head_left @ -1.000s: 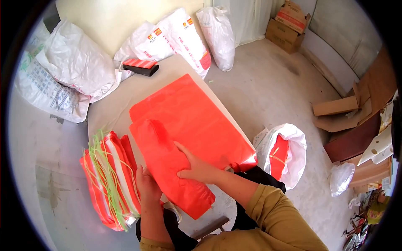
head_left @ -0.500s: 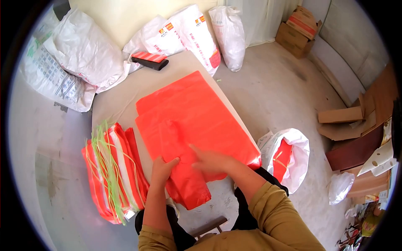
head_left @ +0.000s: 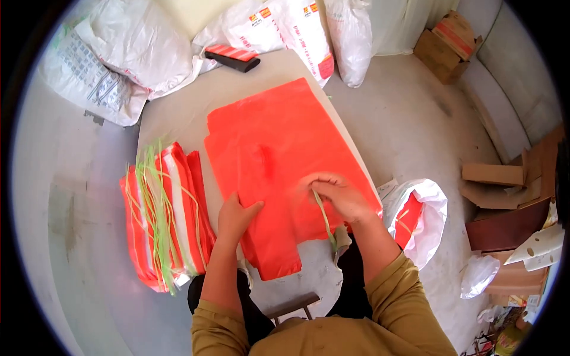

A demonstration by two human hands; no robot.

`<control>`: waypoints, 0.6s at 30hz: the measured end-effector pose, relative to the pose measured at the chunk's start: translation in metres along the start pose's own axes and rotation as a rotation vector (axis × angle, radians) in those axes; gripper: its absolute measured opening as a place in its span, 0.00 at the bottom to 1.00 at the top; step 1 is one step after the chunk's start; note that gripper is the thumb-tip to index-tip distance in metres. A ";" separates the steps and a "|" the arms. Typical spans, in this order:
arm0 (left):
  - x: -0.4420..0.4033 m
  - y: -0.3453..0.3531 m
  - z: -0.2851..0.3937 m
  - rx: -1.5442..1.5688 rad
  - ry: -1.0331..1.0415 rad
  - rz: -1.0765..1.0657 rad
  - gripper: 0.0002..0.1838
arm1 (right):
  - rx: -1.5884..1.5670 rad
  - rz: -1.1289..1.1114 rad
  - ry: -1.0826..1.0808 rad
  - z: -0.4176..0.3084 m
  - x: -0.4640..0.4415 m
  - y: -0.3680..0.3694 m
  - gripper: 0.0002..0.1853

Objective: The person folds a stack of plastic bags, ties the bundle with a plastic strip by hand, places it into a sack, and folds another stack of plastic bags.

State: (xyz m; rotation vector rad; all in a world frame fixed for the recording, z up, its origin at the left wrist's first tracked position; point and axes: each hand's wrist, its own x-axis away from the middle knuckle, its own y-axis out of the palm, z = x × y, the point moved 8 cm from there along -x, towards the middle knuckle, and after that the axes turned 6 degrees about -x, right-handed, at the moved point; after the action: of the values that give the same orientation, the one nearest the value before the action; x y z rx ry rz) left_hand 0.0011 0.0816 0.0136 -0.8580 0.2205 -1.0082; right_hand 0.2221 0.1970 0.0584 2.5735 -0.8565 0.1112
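Red plastic sheets or bags (head_left: 285, 130) lie flat in a stack across the table, with a narrower folded red piece (head_left: 267, 237) on top at the near left. My left hand (head_left: 236, 218) rests on the left edge of that folded piece, its thumb spread away from the fingers, which are partly under the edge. Over the right part of the stack, my right hand (head_left: 335, 193) pinches the end of a thin green strip (head_left: 323, 216) that hangs down toward my lap. Left of the stack sits a red and white bundle (head_left: 193, 207) with many green strips (head_left: 155, 219) on it.
White sacks (head_left: 142, 53) stand behind the table (head_left: 172, 118). A black and red-striped roll (head_left: 233, 57) lies at its far edge. On the floor at right are an open white sack (head_left: 430, 219) with red material inside, cardboard boxes (head_left: 442, 53) and a clear plastic bag (head_left: 480, 276).
My right hand has left the folded red piece and moved right, now with a green strip in its fingers. My left hand has come onto the folded piece's left edge. The view has shifted.
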 end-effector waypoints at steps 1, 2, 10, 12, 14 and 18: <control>0.001 -0.003 -0.001 -0.098 0.015 0.072 0.35 | 0.024 0.004 -0.074 -0.011 0.001 0.004 0.16; 0.002 -0.006 0.001 -0.196 0.033 0.143 0.37 | 0.048 0.010 -0.150 -0.019 0.002 0.006 0.14; 0.007 -0.032 -0.027 0.208 0.058 0.184 0.14 | 0.964 0.087 -0.370 -0.007 -0.022 0.050 0.08; 0.014 -0.041 -0.022 0.093 0.084 0.122 0.10 | 0.989 0.054 -0.491 -0.002 -0.028 0.066 0.09; 0.024 -0.042 -0.022 -0.160 0.114 0.033 0.08 | 0.891 0.000 -0.531 0.015 -0.039 0.074 0.10; 0.048 -0.040 -0.017 -0.156 0.215 -0.203 0.06 | 0.858 0.030 -0.424 0.042 -0.053 0.088 0.10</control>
State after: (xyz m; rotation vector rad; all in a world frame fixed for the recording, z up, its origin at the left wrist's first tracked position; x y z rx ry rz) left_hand -0.0080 0.0231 0.0411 -0.9264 0.4051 -1.2875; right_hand 0.1258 0.1455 0.0415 3.4638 -1.1902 -0.0873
